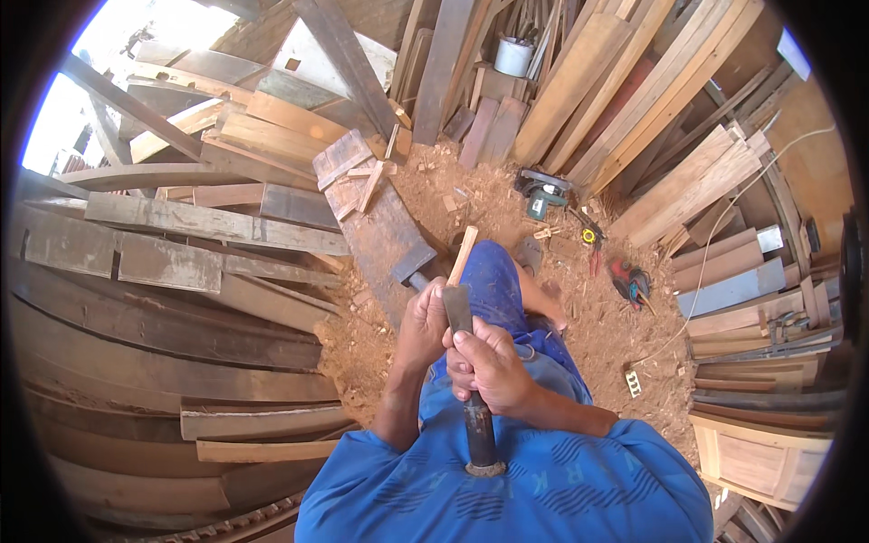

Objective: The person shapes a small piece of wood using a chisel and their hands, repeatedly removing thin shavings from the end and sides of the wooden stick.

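My right hand (494, 366) is wrapped round a large chisel (480, 430). Its dark handle ends in a frayed butt near my blue shirt, and its broad blade points away from me. Closed at the blade's left side, my left hand (423, 321) pinches a thin wooden strip (464, 253) that sticks up past the blade. The strip's lower end is hidden behind my fingers and the blade. Just beyond my left hand, a hammer (414, 261) with a dark metal head rests at the near end of a thick worn plank (380, 217). Small wood offcuts (371, 185) lie on that plank.
Stacked boards (172, 262) crowd the left, and more planks (579, 90) lean at the back and right. Shavings cover the floor (588, 335). On it lie a green power tool (540, 197), a yellow tape measure (589, 236), red-handled pliers (594, 263) and a power strip (632, 384) with a cord.
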The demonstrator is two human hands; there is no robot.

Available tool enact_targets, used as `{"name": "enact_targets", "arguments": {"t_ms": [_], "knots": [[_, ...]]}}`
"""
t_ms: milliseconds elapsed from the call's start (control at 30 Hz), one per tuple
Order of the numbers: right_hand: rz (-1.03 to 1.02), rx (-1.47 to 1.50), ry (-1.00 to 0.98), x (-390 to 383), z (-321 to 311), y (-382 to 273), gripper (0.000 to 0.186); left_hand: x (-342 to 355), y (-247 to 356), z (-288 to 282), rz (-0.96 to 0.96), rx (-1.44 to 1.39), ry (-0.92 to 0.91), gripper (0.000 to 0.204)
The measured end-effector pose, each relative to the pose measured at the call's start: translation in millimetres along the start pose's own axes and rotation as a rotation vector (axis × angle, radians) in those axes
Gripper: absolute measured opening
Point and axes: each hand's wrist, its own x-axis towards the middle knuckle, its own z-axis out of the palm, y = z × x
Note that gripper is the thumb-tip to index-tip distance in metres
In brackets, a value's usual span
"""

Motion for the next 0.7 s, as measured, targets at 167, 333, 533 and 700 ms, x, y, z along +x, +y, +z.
{"name": "enact_targets", "arguments": {"t_ms": [167, 333, 533, 700], "knots": [[-0.022, -0.021, 0.022, -5.1, 1.9, -5.4, 0.017, -14.8, 15.4, 7.9, 0.008, 0.009, 0.03, 0.037], [-0.003, -0.029, 0.045, -6.5, -1.1, -4.1, 0.018, -21.2, 11.4, 14.2, 0.026, -0.021, 0.058, 0.034], [-0.305, -0.152, 0.052, -24.2, 7.0, -31.4, 0.015, -81.5, -25.5, 15.6, -0.125, 0.016, -0.095, 0.034], [-0.242, -0.082, 0.095, -11.8, -3.6, -27.4, 0.015, -91.9, -57.9, 10.6, -0.317, -0.341, 0.008, 0.037]]}}
